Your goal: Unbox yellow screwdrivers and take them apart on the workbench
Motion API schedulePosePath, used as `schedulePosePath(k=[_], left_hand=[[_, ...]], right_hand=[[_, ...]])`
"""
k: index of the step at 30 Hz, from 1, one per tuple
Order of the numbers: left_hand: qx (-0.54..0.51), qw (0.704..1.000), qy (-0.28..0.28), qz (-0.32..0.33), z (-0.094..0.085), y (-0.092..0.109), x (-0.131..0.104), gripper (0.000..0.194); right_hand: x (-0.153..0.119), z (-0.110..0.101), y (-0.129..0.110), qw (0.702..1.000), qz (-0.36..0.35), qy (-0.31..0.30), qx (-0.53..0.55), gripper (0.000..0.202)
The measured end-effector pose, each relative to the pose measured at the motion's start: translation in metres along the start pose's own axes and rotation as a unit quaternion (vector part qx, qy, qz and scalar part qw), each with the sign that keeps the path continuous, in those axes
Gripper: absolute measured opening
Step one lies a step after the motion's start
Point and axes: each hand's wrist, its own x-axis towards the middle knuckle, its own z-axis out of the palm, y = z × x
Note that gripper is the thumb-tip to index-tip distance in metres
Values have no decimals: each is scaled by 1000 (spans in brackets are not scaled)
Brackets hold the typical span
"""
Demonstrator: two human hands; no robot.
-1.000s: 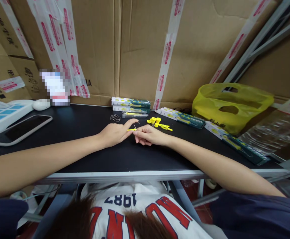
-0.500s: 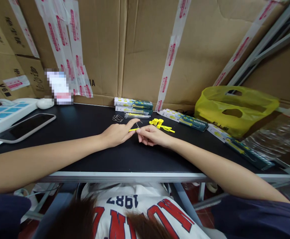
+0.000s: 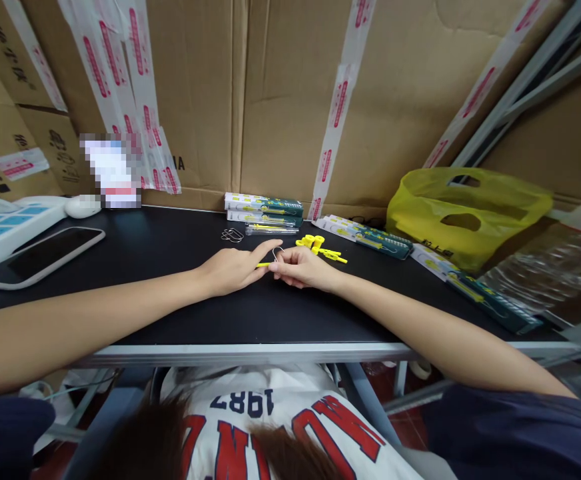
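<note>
Over the middle of the black table, my left hand [image 3: 231, 271] is closed around a thin yellow plastic stick [image 3: 263, 265], whose end shows past the fingers. Its index finger stretches out above the stick. My right hand [image 3: 304, 268] pinches a bent metal wire hook [image 3: 274, 252] right beside the stick's end; whether hook and stick are joined is hidden by the fingertips. Loose wire hooks [image 3: 231, 235] lie behind my left hand. Several yellow plastic pieces [image 3: 311, 243] rest just behind my right hand.
Clear slim packs [image 3: 270, 230] lie before stacked printed boxes [image 3: 263, 205]. More boxes [image 3: 365, 236] lie right, near a yellow plastic bag [image 3: 463, 220] and a clear plastic bottle [image 3: 525, 270]. A phone [image 3: 40, 257] and a power strip [image 3: 15, 220] occupy the left. Cardboard stands behind.
The wire hook has turned in my right fingers; its tip pointed out to the right before, and its curve now arches close above my fingertips. The whole view has shifted slightly.
</note>
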Motion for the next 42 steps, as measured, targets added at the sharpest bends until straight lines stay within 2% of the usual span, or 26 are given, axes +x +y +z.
schedulePosePath(k=[19,25,28,33,38,42], left_hand=[[45,998,12,37,2,1,-1,52],[53,998,31,1,2,5,-2,51],[44,999,22,-23,0,7,-1,43],[18,999,-23,-36,-1,6,2,33],[2,999,-25,-38,-1,4,3,36],[6,999,-15,-43,0,5,3,35]], right_hand=[[-2,-2,2,998,-13,-23,-51,46],[-1,2,2,1000,-10,8,-25,46],[-1,6,1,999,-14,26,-31,46],[-2,9,3,994,-46,65,-81,47],[-2,9,4,980,-92,98,-150,44],[-3,10,1,991,-46,82,-91,44]])
